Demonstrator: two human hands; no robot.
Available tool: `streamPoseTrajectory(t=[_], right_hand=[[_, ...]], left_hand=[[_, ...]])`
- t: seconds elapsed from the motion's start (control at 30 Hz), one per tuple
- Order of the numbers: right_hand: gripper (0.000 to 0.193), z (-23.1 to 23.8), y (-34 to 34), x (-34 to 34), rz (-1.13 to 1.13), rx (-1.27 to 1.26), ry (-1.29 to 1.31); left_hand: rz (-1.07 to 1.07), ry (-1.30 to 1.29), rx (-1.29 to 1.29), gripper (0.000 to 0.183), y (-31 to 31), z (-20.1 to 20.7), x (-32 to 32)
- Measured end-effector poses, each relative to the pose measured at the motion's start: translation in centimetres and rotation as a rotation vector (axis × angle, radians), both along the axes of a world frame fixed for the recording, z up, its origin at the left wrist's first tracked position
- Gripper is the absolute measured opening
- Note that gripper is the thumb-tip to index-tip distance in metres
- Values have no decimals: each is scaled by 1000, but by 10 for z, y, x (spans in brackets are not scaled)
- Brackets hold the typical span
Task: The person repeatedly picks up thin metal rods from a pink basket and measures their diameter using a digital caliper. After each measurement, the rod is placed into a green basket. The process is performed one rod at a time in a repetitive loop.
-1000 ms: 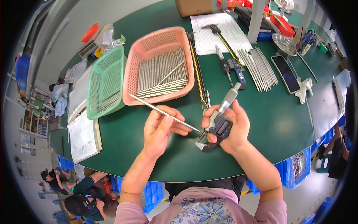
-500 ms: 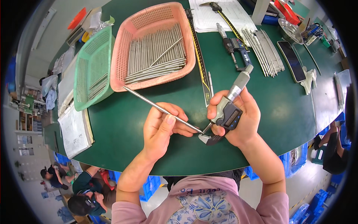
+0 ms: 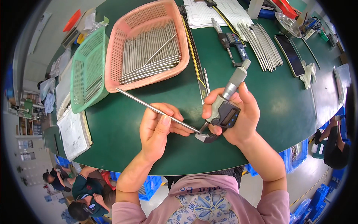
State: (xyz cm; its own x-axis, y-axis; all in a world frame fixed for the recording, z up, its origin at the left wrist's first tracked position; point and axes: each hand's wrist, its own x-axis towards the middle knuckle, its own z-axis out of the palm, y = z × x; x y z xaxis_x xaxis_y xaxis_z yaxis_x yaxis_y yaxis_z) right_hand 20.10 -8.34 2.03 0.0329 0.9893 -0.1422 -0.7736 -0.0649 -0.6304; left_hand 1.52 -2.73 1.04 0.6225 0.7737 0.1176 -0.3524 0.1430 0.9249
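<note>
My left hand (image 3: 156,132) pinches a slim metal rod (image 3: 140,101) between thumb and fingers. The rod slants from near the pink basket's front corner down to the right. Its lower end sits at the jaws of a digital micrometer (image 3: 226,112); whether both faces touch it I cannot tell. Wrapped round that micrometer's frame is my right hand (image 3: 242,119), with its thimble pointing up and away. Many like rods (image 3: 149,48) lie in the pink basket (image 3: 112,59), and a few more are in the green basket (image 3: 77,74) on the left.
A long caliper (image 3: 194,56) lies beside the pink basket. Farther back are a second micrometer (image 3: 232,43), a row of rods (image 3: 263,48), a phone (image 3: 290,56) and papers (image 3: 203,16). A booklet (image 3: 72,130) rests at the left edge. Other people (image 3: 87,194) sit beyond the table.
The view has shifted slightly, so the baskets and tools appear a little up and left. Both hands keep their hold, with the rod's end still at the micrometer's jaws.
</note>
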Motion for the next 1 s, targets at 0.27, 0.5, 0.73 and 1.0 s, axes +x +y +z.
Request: streamPoseTrajectory(t=[0.27, 0.5, 0.73, 1.0], right_hand=[[63, 5, -2, 1, -20, -57, -51], [62, 4, -2, 2, 9, -52, -41], [67, 5, -1, -2, 8, -88, -128], [67, 3, 3, 1, 74, -164, 43]], left_hand=[[26, -2, -22, 20, -2, 1, 4], [-23, 69, -56, 21, -9, -4, 8], [20, 73, -80, 23, -11, -6, 8], [-53, 17, -60, 25, -12, -4, 7]])
